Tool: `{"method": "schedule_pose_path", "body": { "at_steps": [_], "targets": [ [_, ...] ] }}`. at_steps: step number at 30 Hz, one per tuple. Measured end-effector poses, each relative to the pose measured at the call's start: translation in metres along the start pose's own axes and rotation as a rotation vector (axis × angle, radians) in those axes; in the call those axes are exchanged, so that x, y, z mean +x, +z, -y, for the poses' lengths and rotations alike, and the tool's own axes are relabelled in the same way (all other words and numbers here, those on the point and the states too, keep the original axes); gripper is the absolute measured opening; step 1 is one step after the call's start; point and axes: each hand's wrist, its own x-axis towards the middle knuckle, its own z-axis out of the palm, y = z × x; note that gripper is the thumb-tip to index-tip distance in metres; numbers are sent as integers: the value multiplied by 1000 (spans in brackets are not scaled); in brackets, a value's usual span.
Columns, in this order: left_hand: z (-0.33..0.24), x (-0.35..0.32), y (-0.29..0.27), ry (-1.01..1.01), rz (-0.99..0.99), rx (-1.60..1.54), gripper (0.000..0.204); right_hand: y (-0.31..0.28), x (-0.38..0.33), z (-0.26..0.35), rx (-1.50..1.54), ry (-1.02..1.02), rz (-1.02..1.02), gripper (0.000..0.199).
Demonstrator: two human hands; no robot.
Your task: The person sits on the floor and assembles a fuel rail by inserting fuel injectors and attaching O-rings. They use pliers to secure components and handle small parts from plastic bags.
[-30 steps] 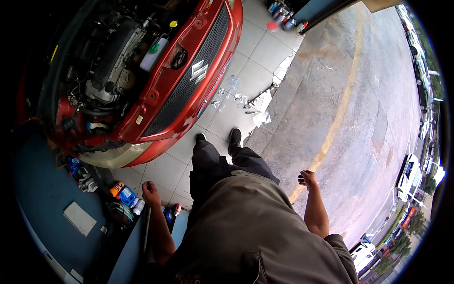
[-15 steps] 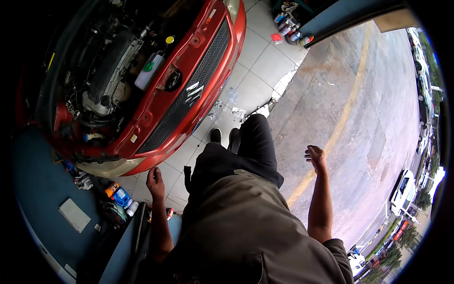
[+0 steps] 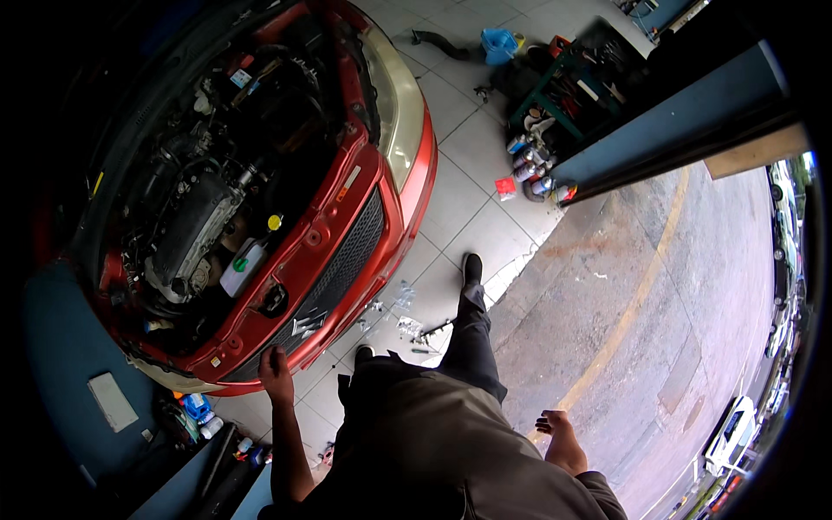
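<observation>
My left hand (image 3: pixel 276 378) hangs loosely curled, with a small gap between thumb and fingers and nothing in them. In the picture it overlaps the front bumper of a red car (image 3: pixel 340 149) whose hood is up; I cannot tell whether it touches. My right hand (image 3: pixel 556 424) swings low at my right side over the outdoor pavement, fingers slightly bent and apart, holding nothing. In the bared engine bay lie a dark engine cover (image 3: pixel 201 227), a white reservoir with a green cap (image 3: pixel 243 267) and a yellow cap (image 3: pixel 275 222).
Ahead stands a dark green tool cart (image 3: pixel 548 111), with spray cans (image 3: pixel 530 170) and a red packet (image 3: pixel 505 187) beside it. Clear plastic bags (image 3: pixel 405 295) and small parts lie on the tiles (image 3: pixel 459 147). A blue bucket (image 3: pixel 500 45) and a black hose (image 3: pixel 440 43) are farther off.
I have stepped forward along the car's front, one foot now well ahead. The tool cart and blue bucket have come into view. My right hand has swung back toward my body.
</observation>
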Motion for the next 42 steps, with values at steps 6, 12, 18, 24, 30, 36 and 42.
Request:
{"method": "schedule_pose_path", "body": {
  "at_steps": [6,12,18,24,30,36,42],
  "targets": [
    [-120,-2,119,-88,-60,-16,23,-29,-43,345,-131,-667,-55,26],
    [-197,-1,158,-364,-161,-342,26,28,-159,653,-473,-1149,-140,40],
    [-231,33,189,-333,-293,-600,22,168,-297,794,-812,-1839,-150,22],
    [-247,91,217,-436,-414,-763,20,305,-465,877,-845,-2146,106,35],
    [-246,44,216,-646,-699,-806,20,480,-638,921,-1072,-2537,-67,57],
    [-245,-45,271,-929,-1130,-777,18,657,-726,960,-1413,-2488,-197,70],
    [-362,-114,373,-1171,-1444,-787,23,831,-770,1026,-1663,-2585,-326,68]
  ]
}}
